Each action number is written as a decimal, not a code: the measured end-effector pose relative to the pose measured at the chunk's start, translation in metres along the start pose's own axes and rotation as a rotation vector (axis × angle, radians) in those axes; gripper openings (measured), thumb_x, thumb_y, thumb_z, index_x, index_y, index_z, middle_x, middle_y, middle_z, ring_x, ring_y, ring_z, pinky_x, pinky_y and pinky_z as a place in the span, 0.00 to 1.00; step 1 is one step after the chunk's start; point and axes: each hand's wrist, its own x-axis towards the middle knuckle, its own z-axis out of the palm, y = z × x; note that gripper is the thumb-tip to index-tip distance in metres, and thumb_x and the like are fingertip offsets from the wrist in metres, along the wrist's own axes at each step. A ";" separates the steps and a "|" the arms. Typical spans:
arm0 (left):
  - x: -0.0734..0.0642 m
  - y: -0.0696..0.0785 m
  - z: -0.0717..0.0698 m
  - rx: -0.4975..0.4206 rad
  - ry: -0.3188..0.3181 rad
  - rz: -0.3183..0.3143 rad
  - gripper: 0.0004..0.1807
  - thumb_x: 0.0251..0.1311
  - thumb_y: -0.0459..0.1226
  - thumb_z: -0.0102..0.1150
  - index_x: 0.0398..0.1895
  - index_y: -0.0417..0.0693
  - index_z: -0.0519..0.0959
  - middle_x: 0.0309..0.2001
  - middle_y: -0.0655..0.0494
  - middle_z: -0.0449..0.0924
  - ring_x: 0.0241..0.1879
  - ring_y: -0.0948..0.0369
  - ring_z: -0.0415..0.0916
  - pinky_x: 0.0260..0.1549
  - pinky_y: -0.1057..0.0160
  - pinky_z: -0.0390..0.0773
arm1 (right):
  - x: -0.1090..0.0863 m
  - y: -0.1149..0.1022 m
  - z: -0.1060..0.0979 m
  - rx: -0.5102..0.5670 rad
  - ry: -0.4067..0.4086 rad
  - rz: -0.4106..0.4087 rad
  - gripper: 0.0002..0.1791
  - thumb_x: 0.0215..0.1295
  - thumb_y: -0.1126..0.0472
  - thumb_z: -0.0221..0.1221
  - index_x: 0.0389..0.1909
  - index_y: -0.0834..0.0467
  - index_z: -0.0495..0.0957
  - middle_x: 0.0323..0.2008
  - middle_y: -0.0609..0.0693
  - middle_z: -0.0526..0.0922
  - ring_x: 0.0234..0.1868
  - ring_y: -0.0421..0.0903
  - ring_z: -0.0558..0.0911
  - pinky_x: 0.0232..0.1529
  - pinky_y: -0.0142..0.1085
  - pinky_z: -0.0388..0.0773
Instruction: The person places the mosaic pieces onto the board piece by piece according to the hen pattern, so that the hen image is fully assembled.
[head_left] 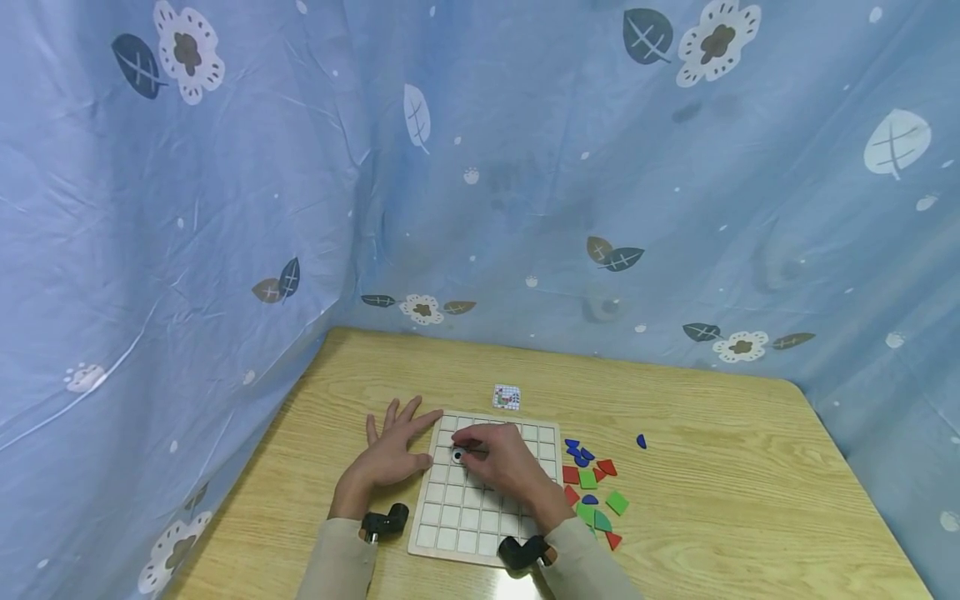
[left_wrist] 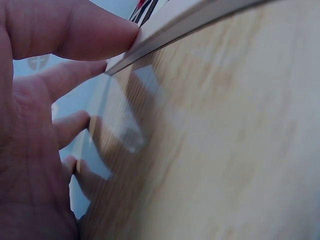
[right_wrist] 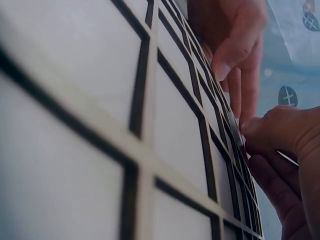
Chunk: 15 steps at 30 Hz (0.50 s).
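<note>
A square white wooden grid board (head_left: 452,494) lies on the table. My left hand (head_left: 386,457) rests at its left side with fingers spread; the thumb and index fingertip touch the board's edge (left_wrist: 180,25) in the left wrist view. Between thumb and fingers, my right hand (head_left: 506,462) pinches a small white tile with a black dot (head_left: 457,455) at a cell in the board's upper left. The right wrist view shows the tile edge-on, low against the grid (right_wrist: 175,130), partly covered by the fingertips. Whether it sits fully in the cell is hidden.
A small picture card (head_left: 506,397) lies behind the board. Along its right side are scattered blue half-round pieces (head_left: 581,461), green squares (head_left: 617,502) and red pieces (head_left: 607,467). One blue piece (head_left: 641,441) lies farther right. A patterned blue curtain (head_left: 525,208) hangs behind the table.
</note>
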 end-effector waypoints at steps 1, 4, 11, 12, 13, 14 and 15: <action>0.000 0.000 0.000 -0.001 0.001 0.001 0.44 0.60 0.34 0.66 0.84 0.55 0.70 0.90 0.38 0.45 0.88 0.33 0.24 0.74 0.21 0.14 | 0.000 0.001 0.000 0.004 0.008 -0.004 0.16 0.69 0.68 0.71 0.56 0.58 0.90 0.51 0.48 0.94 0.52 0.41 0.92 0.55 0.36 0.90; 0.000 0.000 0.000 -0.005 -0.001 0.002 0.44 0.60 0.34 0.66 0.84 0.55 0.70 0.90 0.38 0.44 0.88 0.33 0.24 0.74 0.22 0.13 | -0.001 0.002 -0.001 0.006 0.031 -0.008 0.15 0.69 0.68 0.70 0.55 0.57 0.91 0.49 0.47 0.95 0.50 0.40 0.92 0.54 0.36 0.90; -0.001 0.001 0.000 -0.004 0.002 -0.002 0.44 0.61 0.34 0.66 0.84 0.54 0.70 0.90 0.38 0.45 0.88 0.33 0.23 0.74 0.23 0.12 | -0.010 0.004 -0.011 0.072 0.068 0.028 0.14 0.69 0.65 0.72 0.54 0.52 0.92 0.50 0.45 0.94 0.52 0.43 0.92 0.55 0.41 0.91; -0.001 0.001 0.000 -0.003 0.004 -0.004 0.43 0.61 0.34 0.66 0.84 0.54 0.70 0.90 0.38 0.45 0.88 0.33 0.23 0.74 0.23 0.12 | -0.012 0.005 -0.013 0.090 0.071 0.037 0.15 0.69 0.64 0.73 0.55 0.52 0.91 0.51 0.45 0.94 0.52 0.44 0.93 0.55 0.42 0.90; -0.001 0.001 0.000 -0.003 0.006 -0.006 0.43 0.60 0.34 0.66 0.83 0.54 0.70 0.90 0.38 0.45 0.88 0.33 0.24 0.75 0.23 0.12 | -0.016 0.005 -0.015 0.107 0.079 0.041 0.15 0.69 0.64 0.73 0.55 0.52 0.91 0.52 0.45 0.94 0.53 0.45 0.93 0.56 0.43 0.90; -0.001 0.001 0.001 -0.004 0.009 -0.009 0.43 0.60 0.35 0.66 0.83 0.55 0.71 0.90 0.38 0.45 0.88 0.33 0.24 0.75 0.23 0.12 | -0.019 0.006 -0.017 0.123 0.087 0.043 0.15 0.69 0.64 0.73 0.56 0.53 0.91 0.52 0.46 0.94 0.52 0.46 0.93 0.56 0.44 0.91; -0.001 0.001 0.001 -0.004 0.012 -0.009 0.43 0.60 0.35 0.66 0.83 0.55 0.71 0.90 0.38 0.46 0.88 0.33 0.24 0.75 0.23 0.12 | -0.023 0.006 -0.020 0.139 0.096 0.044 0.16 0.68 0.63 0.74 0.56 0.54 0.91 0.53 0.47 0.94 0.52 0.48 0.93 0.56 0.45 0.90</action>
